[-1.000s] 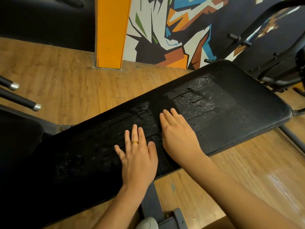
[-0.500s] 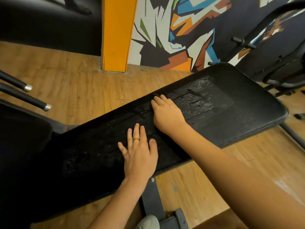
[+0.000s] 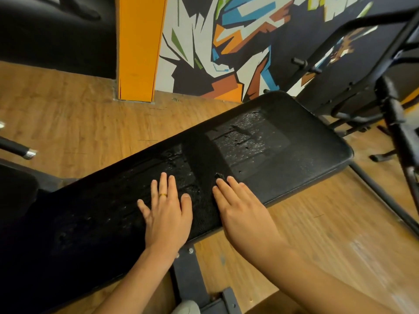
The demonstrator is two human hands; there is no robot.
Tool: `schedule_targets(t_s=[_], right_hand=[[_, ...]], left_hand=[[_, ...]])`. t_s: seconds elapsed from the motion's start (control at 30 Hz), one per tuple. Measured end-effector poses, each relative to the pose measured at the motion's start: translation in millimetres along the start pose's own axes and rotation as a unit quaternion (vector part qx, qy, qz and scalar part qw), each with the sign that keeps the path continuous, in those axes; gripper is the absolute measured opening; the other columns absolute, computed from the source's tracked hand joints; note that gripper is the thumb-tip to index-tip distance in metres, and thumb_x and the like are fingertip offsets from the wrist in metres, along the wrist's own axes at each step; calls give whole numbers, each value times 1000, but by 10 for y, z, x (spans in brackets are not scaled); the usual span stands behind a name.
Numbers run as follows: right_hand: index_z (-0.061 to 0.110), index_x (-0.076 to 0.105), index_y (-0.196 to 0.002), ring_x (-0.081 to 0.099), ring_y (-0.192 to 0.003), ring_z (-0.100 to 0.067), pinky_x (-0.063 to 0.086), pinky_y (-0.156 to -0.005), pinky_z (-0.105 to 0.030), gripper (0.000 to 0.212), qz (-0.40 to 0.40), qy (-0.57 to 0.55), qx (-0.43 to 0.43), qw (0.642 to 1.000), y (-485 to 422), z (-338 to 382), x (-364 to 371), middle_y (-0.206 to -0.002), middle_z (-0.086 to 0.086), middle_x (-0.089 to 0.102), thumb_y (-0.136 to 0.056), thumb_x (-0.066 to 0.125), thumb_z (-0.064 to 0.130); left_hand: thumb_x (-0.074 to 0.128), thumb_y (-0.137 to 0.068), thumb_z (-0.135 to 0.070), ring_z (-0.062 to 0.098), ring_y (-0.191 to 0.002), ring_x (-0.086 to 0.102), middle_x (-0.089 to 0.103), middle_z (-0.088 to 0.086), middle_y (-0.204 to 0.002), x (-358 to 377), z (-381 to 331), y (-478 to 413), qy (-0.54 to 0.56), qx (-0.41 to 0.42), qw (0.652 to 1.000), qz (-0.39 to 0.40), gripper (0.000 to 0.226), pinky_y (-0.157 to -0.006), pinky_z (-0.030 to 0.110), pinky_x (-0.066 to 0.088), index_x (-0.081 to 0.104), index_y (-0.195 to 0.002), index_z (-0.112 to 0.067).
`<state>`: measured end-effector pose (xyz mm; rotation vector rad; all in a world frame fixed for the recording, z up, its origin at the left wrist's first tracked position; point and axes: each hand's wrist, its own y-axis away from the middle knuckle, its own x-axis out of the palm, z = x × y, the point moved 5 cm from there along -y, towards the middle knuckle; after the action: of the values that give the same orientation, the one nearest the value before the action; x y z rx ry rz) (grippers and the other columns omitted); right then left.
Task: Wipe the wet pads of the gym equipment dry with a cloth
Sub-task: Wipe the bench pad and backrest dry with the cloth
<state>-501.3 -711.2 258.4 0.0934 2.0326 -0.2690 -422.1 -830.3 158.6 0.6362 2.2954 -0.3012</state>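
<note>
A long black bench pad (image 3: 301,159) runs diagonally across the view, with water drops glistening on its far part (image 3: 247,137). A duller strip (image 3: 199,159) crosses the pad between my hands. My left hand (image 3: 166,214), wearing a gold ring, lies flat on the pad with fingers spread. To its right, my right hand (image 3: 240,209) presses flat near the pad's front edge, fingers straight. A small dark lump (image 3: 218,176) shows at its fingertips; I cannot tell whether a cloth lies under the hand.
The bench's metal support (image 3: 188,279) stands on the wooden floor below my arms. A black metal rack (image 3: 394,114) rises at the right. An orange pillar (image 3: 139,48) and a painted wall are behind. A chrome-tipped bar (image 3: 25,152) and another black pad (image 3: 15,193) sit at the left.
My right hand slid out to the pad's far edge and came back to the near edge, leaving a duller strip. My left hand stayed flat in place.
</note>
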Motion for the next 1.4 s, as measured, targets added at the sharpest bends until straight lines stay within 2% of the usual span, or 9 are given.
schedule_targets(t_s=[0.13,0.27,0.33,0.47,0.63,0.8,0.93,1.2,1.4], right_hand=[[4,64,-133,56,-131,-35,46,-106,-44,53,-11,14,0,1000,59,-193,-78,-139,-16,61,-81,65,14],[2,57,-140,48,-137,-39,41,-110,-48,55,12,26,99,995,114,-693,-150,-146,-18,54,-86,67,5],[-2,53,-141,45,-138,-43,40,-111,-52,55,12,41,131,990,78,-605,-163,-147,-22,52,-88,63,5],[-3,47,-146,38,-144,-42,34,-116,-52,54,39,2,62,997,-21,43,35,-151,-23,46,-93,51,12],[3,60,-137,50,-137,-35,42,-109,-45,63,20,-37,21,999,24,-202,-65,-145,-17,55,-77,74,15],[1,51,-144,36,-145,-39,33,-117,-50,54,9,-31,124,992,22,-969,-199,-154,-20,43,-93,46,19],[0,53,-140,38,-141,-40,35,-114,-51,47,-2,-40,171,984,1,-1267,-288,-149,-20,47,-99,44,20],[1,57,-136,47,-133,-37,41,-110,-47,42,-14,-59,132,989,51,-1295,-319,-143,-18,53,-99,52,21],[3,47,-147,31,-148,-36,26,-122,-44,49,9,-66,137,988,39,-1428,-245,-155,-16,42,-101,49,18]], left_hand=[[21,-105,-46,17,-156,-6,1,-4,-170,-10,17,7,0,4,1000,-6,64,-122,59,0,8,-162,-21],[22,-105,-46,17,-156,-4,2,-3,-170,-6,9,14,-4,4,1000,-7,63,-122,59,2,10,-162,-21],[23,-105,-45,18,-156,-4,3,-3,-170,-14,1,22,-4,2,1000,-9,63,-122,59,2,10,-162,-21],[23,-105,-46,17,-156,-4,3,-3,-170,-35,4,36,0,0,1000,-12,63,-123,59,2,10,-162,-21],[22,-105,-46,17,-156,-5,2,-3,-170,-39,-7,44,0,4,1000,-8,63,-122,58,1,11,-162,-21],[21,-105,-46,17,-156,-5,1,-3,-170,-18,11,30,-5,-1,1000,-12,64,-122,58,1,9,-162,-21],[20,-104,-47,17,-156,-6,0,-4,-170,-19,-3,38,-12,-1,1000,-10,64,-122,57,1,8,-162,-22],[22,-105,-46,18,-156,-5,1,-3,-170,-10,-24,35,-7,-1,1000,0,64,-122,59,2,9,-162,-22],[43,-104,-39,19,-156,8,15,2,-169,-153,-335,-100,89,-1,996,-10,66,-125,55,7,19,-161,-17]])
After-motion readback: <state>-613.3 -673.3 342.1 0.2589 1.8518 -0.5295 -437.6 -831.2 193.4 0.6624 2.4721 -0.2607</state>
